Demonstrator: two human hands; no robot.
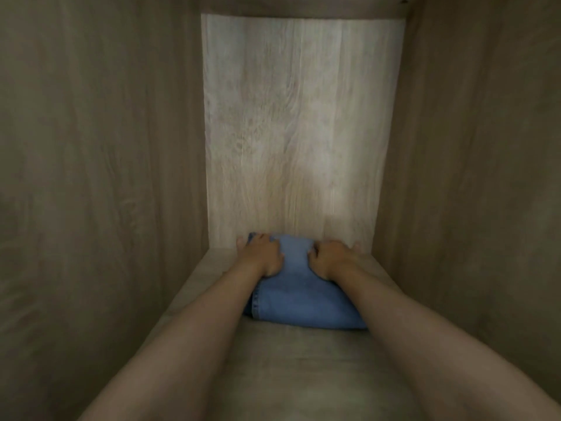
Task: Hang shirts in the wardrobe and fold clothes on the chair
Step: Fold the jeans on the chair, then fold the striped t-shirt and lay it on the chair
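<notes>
1. Folded blue denim garment [306, 294] lies on the wardrobe shelf [291, 360], lower centre of frame, its far edge up against the pale back panel [303, 126].
2. Left hand [261, 254] sits on the far left part of the denim, fingers curled over the top edge, thumb on the cloth. It grips or presses the fabric; which one I cannot tell for sure.
3. Right hand [329, 258] mirrors it on the far right part, fingers bent over the edge, one fingertip touching the back panel. Looks like a hold on the cloth.
4. Judged step: seating the folded piece deep in the compartment.
5. Risk: pushing further against the back panel bunches the far edge. The fold then buckles and opens.
6. Risk: curled fingers snag the top layer on the way out. The upper fold drags forward and the stack comes undone.
7. Risk: the hands let go unevenly. The denim then twists and ends up skewed, one corner near the side wall [100, 177] at left of frame.
8. Risk: the near edge bulges thick at lower centre. Denim is stiff, so the fold may spring up once pressure goes.
9. Forearms crowd the narrow space; an elbow could knock the right wall [470, 177] on the way out and jolt the cloth.
10. No shirts, hangers or chair in view, so the rest of the task cannot be judged.
</notes>
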